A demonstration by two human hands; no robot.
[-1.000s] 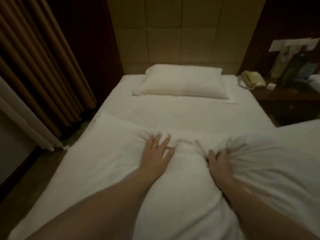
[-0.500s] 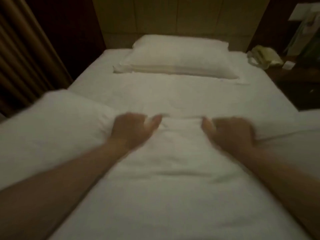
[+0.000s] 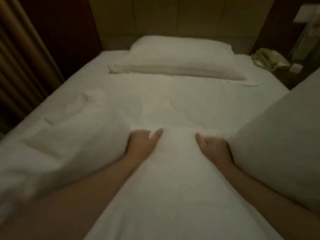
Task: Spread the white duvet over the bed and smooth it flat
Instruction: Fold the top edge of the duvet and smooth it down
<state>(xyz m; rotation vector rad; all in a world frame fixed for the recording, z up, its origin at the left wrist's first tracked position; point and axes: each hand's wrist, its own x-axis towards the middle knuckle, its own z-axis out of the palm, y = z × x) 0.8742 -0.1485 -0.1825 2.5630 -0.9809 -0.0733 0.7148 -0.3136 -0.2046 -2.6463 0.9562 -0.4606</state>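
The white duvet (image 3: 166, 179) is lying across the near part of the bed (image 3: 190, 94), bunched in thick folds and not yet flat. A raised ridge of it is running between the two forearms toward the camera, and larger mounds are rising outside each arm — one at the left, one at the right edge of the view.

The left hand (image 3: 141, 146) is gripping the duvet's leading edge, fingers curled into the fabric and the thumb lying on top, pointing toward the ridge. The right hand (image 3: 213, 147) is mirroring it just beside the ridge on the other side: fingers closed into the cloth, thumb extended on top. Both hands are in contact with the duvet, well apart from the pillow (image 3: 176, 58).

Beyond the hands, the bare white sheet is showing, lightly creased. The pillow is lying flat across the head of the bed, against a padded panelled headboard (image 3: 173, 16). A pleated brown curtain (image 3: 20, 54) is hanging at the left. At the right, a pale telephone (image 3: 270, 59) is resting on a dark nightstand — details there are blurred. Lighting is dim throughout.
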